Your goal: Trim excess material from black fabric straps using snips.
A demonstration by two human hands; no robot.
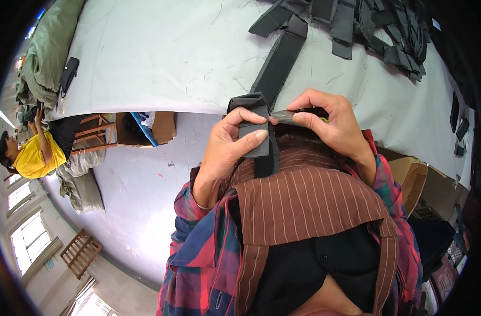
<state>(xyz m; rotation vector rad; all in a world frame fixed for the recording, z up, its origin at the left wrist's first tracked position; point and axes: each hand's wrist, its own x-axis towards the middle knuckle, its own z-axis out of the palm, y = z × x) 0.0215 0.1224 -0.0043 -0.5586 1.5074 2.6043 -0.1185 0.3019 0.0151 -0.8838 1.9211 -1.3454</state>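
My left hand [224, 145] pinches a folded black fabric strip [256, 139] between thumb and fingers, at the table's near edge. The strip's long part runs away from me across the white table and joins more black pieces. Close beside it, my right hand [332, 121] grips small thread snips [285, 115], their pale blades pointing left at the strip near my left fingertips. The dark handle is partly hidden in my right palm. Whether the blades touch the fabric, I cannot tell.
A heap of black fabric strips [393, 37] lies at the far right of the white table [161, 58]. Grey-green cloth [50, 47] is bundled far left. A person in yellow [37, 152] works at left, near a cardboard box [164, 128]. Another open box [411, 181] stands at right.
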